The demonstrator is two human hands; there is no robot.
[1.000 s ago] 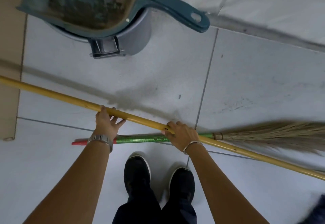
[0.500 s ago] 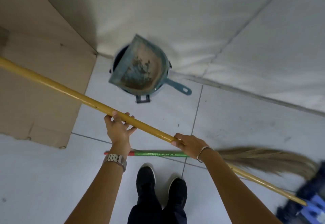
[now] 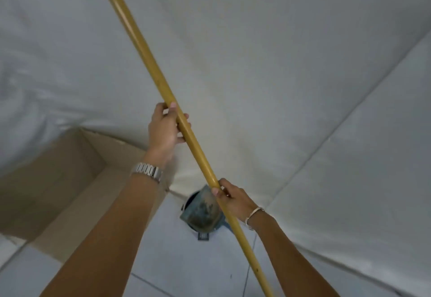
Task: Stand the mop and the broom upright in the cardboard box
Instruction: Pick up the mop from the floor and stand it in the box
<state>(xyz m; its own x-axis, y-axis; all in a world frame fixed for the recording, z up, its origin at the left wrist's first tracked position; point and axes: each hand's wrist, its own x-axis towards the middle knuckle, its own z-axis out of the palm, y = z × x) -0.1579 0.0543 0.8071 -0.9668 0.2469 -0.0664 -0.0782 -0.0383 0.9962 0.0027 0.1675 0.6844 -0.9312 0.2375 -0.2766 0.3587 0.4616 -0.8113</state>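
Your left hand (image 3: pixel 163 131) is wrapped around the yellow mop handle (image 3: pixel 163 91) partway up, the fingers (image 3: pixel 182 119) curled over the pole and clenched on it; your right hand (image 3: pixel 233 200) grips the same handle lower down, thumb and fingers closed around the wood; the handle runs on a steep slant from the top of the view, left of centre, down between your two forearms to the bottom edge on the right, and both of its ends lie out of view, so the mop head cannot be seen. The cardboard box (image 3: pixel 58 180) stands open on the floor (image 3: pixel 177 261) at your left, against the white sheet-covered wall (image 3: pixel 291 75); your left forearm crosses in front of its near right corner; the handle is above and to the right of the box opening, not inside it. A silver watch (image 3: pixel 148 170) sits on your left wrist and a thin bangle (image 3: pixel 253 212) on your right. Just beyond your right hand, a teal dustpan (image 3: pixel 201 210) rests on top of a dark bin (image 3: pixel 190 200) at the foot of the wall, near the box's right side; the handle passes in front of the dustpan's right edge.
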